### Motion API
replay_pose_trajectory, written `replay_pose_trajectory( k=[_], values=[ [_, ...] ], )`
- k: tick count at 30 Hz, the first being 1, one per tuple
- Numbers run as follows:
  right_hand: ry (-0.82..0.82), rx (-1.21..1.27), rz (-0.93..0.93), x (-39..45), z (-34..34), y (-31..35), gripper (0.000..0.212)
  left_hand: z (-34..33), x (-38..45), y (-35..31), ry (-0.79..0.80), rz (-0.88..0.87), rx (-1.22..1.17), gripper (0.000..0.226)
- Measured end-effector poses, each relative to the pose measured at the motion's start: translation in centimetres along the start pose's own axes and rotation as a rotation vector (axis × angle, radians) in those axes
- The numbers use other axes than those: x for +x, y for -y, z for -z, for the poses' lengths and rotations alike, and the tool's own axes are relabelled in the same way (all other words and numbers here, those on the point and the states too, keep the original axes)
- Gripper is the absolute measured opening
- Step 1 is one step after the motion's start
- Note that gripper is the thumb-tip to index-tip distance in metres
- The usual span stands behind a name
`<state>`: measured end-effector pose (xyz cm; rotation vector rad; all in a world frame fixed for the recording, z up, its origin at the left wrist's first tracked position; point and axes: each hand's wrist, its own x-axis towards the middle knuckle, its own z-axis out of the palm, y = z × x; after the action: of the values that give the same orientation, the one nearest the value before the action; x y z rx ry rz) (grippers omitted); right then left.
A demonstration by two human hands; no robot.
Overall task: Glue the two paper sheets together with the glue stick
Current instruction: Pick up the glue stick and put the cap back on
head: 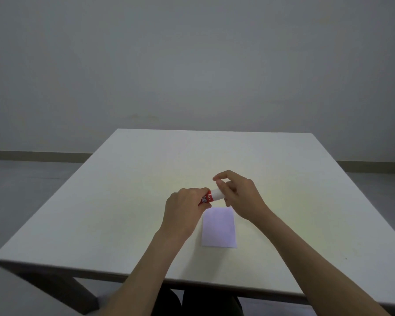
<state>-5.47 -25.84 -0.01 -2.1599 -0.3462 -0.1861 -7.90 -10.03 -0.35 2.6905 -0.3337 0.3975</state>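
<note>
- Above the middle of the pale table (123, 201), both bare hands meet around a glue stick (211, 197), held clear of the surface and tilted, its white end higher and to the right.
- The left hand (185, 210) is wrapped tight around the red labelled body of the stick.
- The right hand (237, 195) pinches the white end between thumb and fingertips (219, 183); whether that end is a cap being pulled off cannot be told.
- Just below the hands, a pale lilac paper sheet (219, 228) lies flat on the table, near the front edge.
- Only one sheet outline shows; whether a second lies under it cannot be told.
- Behind the table stands a plain grey wall (192, 65).
</note>
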Motion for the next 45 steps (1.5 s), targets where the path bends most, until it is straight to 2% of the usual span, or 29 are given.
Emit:
replay_pose_trajectory(
  k=[3,6,8,11,12,13,15,17,18,21,24,28,34,45],
  values=[
    [-0.023,-0.011,-0.022,0.0,-0.2,0.0,0.018,0.0,-0.2,-0.3,0.000,0.003,-0.022,0.012],
    [0.166,0.068,0.053,-0.4,0.8,0.0,0.011,0.5,0.0,0.5,-0.046,0.035,-0.064,0.012],
    [0.190,0.043,0.041,-0.5,0.9,0.0,0.003,0.6,0.0,0.8,-0.056,0.034,-0.070,0.013],
    [0.040,-0.153,-0.035,0.1,0.4,0.2,0.043,0.4,-0.3,0.4,-0.046,0.027,-0.087,0.014],
    [0.007,-0.201,-0.037,0.2,0.3,0.3,0.050,0.4,-0.4,0.2,-0.052,0.032,-0.098,0.014],
    [0.001,-0.206,-0.016,0.2,0.3,0.4,0.048,0.4,-0.4,0.2,-0.058,0.041,-0.116,0.015],
    [0.084,-0.128,0.037,0.0,0.7,0.5,0.028,0.4,-0.2,0.4,-0.057,0.059,-0.147,0.017],
    [0.142,-0.075,0.069,0.0,0.8,0.7,0.020,0.3,-0.1,0.5,-0.046,0.064,-0.148,0.021],
    [0.116,-0.119,0.055,0.1,0.7,0.6,0.024,0.2,-0.1,0.4,-0.041,0.067,-0.152,0.022],
    [-0.037,-0.458,-0.010,0.4,0.2,1.1,0.060,-0.5,-0.3,0.3,-0.027,0.094,-0.211,0.024],
    [-0.071,-0.379,-0.042,0.1,0.0,0.9,0.076,-1.1,0.3,1.2,-0.089,0.178,-0.323,0.018],
    [-0.076,-0.203,-0.115,-0.4,0.8,-0.4,0.060,-2.2,2.2,3.4,-0.197,0.327,-0.424,0.019],
    [-0.042,-0.181,-0.176,-0.9,0.9,-1.5,0.060,-4.6,3.8,5.2,-0.220,0.458,-0.543,0.019],
    [-0.027,-0.152,-0.198,-1.6,1.3,-2.3,0.054,-5.9,4.0,5.8,-0.229,0.479,-0.579,0.019]
  ],
)
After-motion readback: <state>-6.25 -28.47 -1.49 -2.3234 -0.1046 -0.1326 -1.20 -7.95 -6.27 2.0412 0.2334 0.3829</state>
